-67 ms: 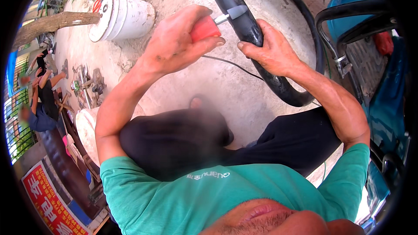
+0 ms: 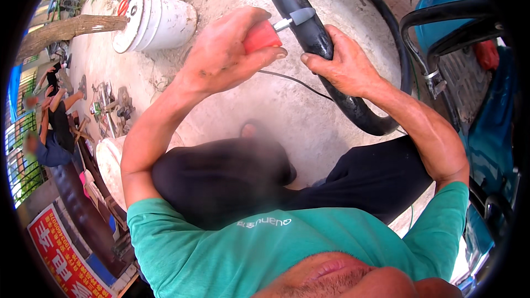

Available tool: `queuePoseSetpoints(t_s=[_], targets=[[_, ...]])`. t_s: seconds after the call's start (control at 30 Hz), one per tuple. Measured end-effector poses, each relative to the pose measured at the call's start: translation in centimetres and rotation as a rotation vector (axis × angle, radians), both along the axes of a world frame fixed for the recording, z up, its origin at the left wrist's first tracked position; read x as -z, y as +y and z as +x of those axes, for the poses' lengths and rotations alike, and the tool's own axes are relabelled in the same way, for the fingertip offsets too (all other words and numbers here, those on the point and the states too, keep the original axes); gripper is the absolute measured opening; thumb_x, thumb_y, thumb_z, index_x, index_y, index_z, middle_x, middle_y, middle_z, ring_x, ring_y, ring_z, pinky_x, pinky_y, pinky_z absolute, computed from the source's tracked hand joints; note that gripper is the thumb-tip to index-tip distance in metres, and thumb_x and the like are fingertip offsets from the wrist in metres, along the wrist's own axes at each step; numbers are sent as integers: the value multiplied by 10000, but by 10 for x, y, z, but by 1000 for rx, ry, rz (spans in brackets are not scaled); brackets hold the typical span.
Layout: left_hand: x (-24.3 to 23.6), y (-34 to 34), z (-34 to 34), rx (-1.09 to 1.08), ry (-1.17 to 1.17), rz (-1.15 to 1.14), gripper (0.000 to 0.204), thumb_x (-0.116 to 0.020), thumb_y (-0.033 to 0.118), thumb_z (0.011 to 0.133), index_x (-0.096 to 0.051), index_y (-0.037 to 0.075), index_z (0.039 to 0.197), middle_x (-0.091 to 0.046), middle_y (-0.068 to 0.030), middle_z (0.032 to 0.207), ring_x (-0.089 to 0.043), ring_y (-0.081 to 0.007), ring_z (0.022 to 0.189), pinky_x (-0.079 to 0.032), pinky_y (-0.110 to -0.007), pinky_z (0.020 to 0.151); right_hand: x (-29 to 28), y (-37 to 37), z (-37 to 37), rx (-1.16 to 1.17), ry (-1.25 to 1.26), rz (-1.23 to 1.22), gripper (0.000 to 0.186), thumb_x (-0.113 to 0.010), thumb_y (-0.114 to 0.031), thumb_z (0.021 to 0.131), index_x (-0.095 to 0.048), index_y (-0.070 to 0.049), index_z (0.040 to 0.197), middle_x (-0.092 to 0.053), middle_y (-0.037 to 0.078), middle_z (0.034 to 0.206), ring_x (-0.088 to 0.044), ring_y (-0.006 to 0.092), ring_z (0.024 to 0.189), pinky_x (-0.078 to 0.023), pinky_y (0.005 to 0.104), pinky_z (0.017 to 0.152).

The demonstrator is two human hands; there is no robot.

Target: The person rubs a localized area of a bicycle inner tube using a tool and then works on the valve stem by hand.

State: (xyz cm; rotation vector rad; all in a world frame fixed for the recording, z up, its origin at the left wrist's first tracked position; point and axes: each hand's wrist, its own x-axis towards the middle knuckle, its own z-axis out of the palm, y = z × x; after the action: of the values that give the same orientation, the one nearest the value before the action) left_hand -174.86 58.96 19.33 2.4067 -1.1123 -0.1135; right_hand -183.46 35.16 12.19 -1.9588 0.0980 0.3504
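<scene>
Black rubber tube (image 2: 310,36) passes through the grip of the right hand (image 2: 353,66), whose thumb lies over the near side and whose fingers wrap the far one. The left hand's (image 2: 218,47) grip is closed around a red-handled tool (image 2: 262,37), its flat grey head laid across the tube just above the right hand. The tube is in front of the seated person, above the pale concrete ground (image 2: 232,102), where a thin dark cable (image 2: 295,80) runs between the forearms. Dark-trousered knees bound the space on the near side. Just beside the tube's right-hand curve stands a black metal frame (image 2: 450,6) with blue bodywork (image 2: 439,25) behind it, crowding that side. Farther left are a white bucket (image 2: 168,21), a wooden pole (image 2: 72,30) reaching toward it, and seated people near the rim. The held stretch's long axis slants from the top centre down to the right; near the right knee it bends, then sweeps back upward. The tool points rightward and slightly up, crosswise to it.
</scene>
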Motion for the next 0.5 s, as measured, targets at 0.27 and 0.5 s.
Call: queuePoseSetpoints(t_s=[0.27,0.5], targets=[[-18,0,-1,-73,57,-2,566,-901,241,801,-634,21,1248,-737,-163,1039,-726,-285,932,-579,-371,858,-1,-6,2,4,7,-1,620,-728,-418,866,-607,60,1242,-685,202,981,-675,288,897,-535,408,817],[-13,12,0,-25,24,78,561,-901,241,797,-643,9,1238,-737,-163,1017,-727,-284,915,-582,-373,843,-4,-8,2,25,-40,-19,628,-721,-421,865,-609,60,1254,-692,221,1025,-683,309,937,-534,411,859]])
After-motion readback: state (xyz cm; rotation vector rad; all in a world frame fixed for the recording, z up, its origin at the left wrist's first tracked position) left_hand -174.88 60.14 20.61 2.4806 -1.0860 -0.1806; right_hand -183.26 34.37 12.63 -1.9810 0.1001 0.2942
